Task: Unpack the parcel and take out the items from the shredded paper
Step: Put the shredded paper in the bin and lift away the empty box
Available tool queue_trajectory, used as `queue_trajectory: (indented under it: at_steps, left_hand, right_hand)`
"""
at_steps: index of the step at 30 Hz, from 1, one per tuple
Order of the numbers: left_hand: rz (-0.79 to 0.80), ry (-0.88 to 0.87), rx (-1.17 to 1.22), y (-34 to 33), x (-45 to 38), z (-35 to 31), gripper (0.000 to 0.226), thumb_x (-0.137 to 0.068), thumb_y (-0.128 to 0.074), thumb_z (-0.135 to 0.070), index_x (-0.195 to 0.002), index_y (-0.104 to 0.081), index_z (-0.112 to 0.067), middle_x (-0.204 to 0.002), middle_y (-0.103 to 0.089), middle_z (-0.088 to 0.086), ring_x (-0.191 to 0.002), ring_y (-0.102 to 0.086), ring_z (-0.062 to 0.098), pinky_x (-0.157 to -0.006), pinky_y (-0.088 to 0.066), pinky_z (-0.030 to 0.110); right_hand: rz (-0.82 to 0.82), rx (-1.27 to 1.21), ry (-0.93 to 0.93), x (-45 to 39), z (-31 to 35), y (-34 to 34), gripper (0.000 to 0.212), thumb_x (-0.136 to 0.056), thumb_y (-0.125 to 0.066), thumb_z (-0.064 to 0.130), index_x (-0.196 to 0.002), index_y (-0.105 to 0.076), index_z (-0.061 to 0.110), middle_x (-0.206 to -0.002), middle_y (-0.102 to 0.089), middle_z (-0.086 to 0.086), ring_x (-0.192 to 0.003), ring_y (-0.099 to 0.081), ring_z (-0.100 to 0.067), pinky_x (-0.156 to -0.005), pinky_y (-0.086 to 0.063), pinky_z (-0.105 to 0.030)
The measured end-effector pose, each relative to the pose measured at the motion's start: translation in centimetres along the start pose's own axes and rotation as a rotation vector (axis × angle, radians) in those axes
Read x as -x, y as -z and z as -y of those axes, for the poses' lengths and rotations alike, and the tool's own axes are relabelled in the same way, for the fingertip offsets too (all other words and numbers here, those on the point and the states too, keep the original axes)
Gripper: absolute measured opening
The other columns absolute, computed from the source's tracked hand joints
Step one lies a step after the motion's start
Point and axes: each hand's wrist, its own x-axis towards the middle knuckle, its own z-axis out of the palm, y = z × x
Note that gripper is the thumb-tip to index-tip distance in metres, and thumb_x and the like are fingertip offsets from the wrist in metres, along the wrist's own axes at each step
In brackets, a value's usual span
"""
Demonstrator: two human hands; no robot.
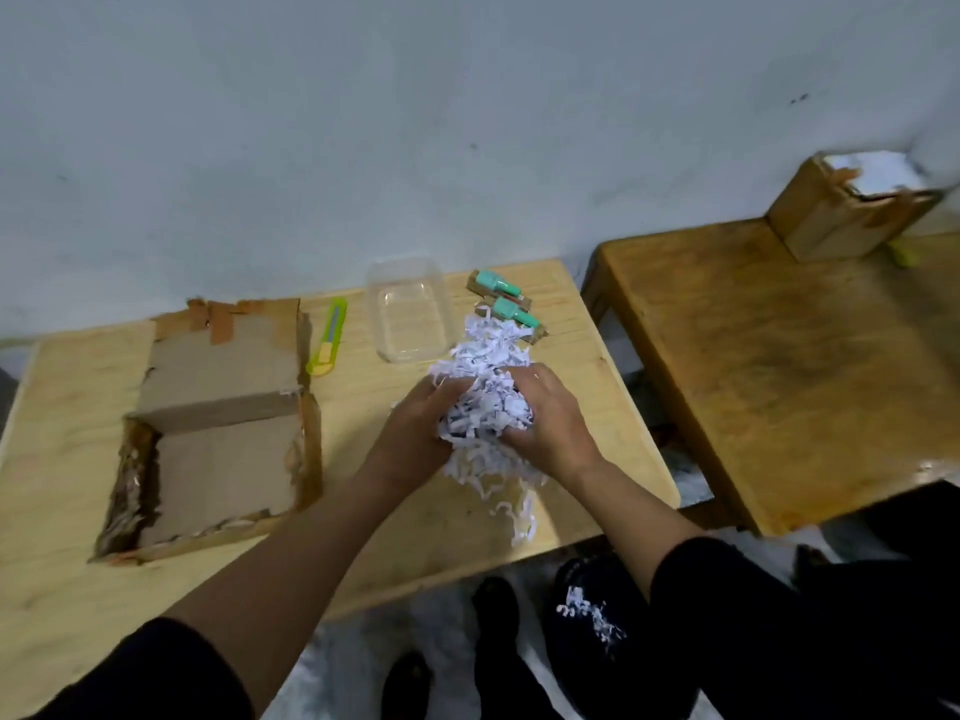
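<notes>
White shredded paper (485, 402) between hands (545, 423)

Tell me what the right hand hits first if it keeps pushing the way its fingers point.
The right hand points left into the shredded paper it already grips; past that clump, the left hand. Anything buried inside is hidden.

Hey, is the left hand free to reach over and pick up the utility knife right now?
Probably not yet. The left hand and right hand are both wrapped around the shredded paper. The utility knife itself lies uncovered beside the open box, so the path looks free once it lets go.
</notes>
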Motion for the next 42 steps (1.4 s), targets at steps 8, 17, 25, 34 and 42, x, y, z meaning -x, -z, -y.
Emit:
queue_trajectory:
  at_steps: [8, 17, 25, 34, 42]
  left_hand:
    - [0.109, -0.198, 0.111, -1.3, 0.5, -6.1, 0.065, -0.071, -0.07, 0.002, -0.129, -0.049, -0.018, -0.125, -0.053, 0.017, -0.114, -0.046, 0.018, -0.093, -0.024, 0.0]
    - [0.406, -0.278, 0.192, -10.8, 3.3, -12.8, 0.072, -0.071, -0.06, 0.011, -0.135, -0.043, -0.017, -0.136, -0.043, 0.01, -0.121, -0.036, 0.007, -0.096, -0.017, -0.002]
    - [0.656, -0.126, 0.162, -22.9, 9.2, -14.6, 0.061, -0.063, -0.048, 0.021, -0.12, -0.052, 0.002, -0.102, -0.061, 0.026, -0.099, -0.053, 0.034, -0.086, -0.04, 0.027]
    - [0.742, 0.336, 0.173, -38.2, 13.9, -10.4, 0.062, -0.08, -0.057, -0.009, -0.137, -0.035, -0.017, -0.134, -0.045, 0.003, -0.114, -0.048, 0.017, -0.092, -0.039, 0.02]
    - [0.885, 0.384, -0.086, -41.5, 14.2, -10.8, 0.065, -0.088, -0.053, -0.017, -0.144, -0.02, -0.011, -0.15, -0.024, 0.018, -0.137, -0.025, 0.033, -0.112, -0.023, 0.036]
  right_hand:
    - [-0.195, 0.105, -0.186, 7.7, 2.9, 6.1, 0.063, -0.064, -0.076, 0.006, -0.122, -0.053, 0.009, -0.119, -0.054, -0.015, -0.113, -0.051, -0.028, -0.094, -0.037, -0.024]
    - [-0.293, 0.156, -0.492, 20.3, -0.2, 9.9, 0.067, -0.063, -0.076, 0.002, -0.125, -0.051, 0.007, -0.12, -0.053, -0.014, -0.113, -0.049, -0.023, -0.089, -0.027, -0.01]
    - [-0.19, 0.088, -0.803, 30.3, -8.4, 6.4, 0.065, -0.065, -0.073, 0.015, -0.125, -0.05, 0.016, -0.122, -0.053, -0.009, -0.114, -0.05, -0.026, -0.095, -0.042, -0.029]
    - [-0.039, -0.08, -1.054, 35.7, -21.6, -0.7, 0.076, -0.076, -0.071, 0.02, -0.141, -0.033, 0.018, -0.149, -0.025, -0.016, -0.136, -0.03, -0.026, -0.105, -0.032, -0.026]
    - [0.173, -0.073, -1.102, 35.9, -24.0, -1.6, 0.064, -0.088, -0.055, 0.019, -0.144, -0.025, 0.014, -0.154, -0.02, -0.012, -0.14, -0.025, -0.027, -0.112, -0.03, -0.033]
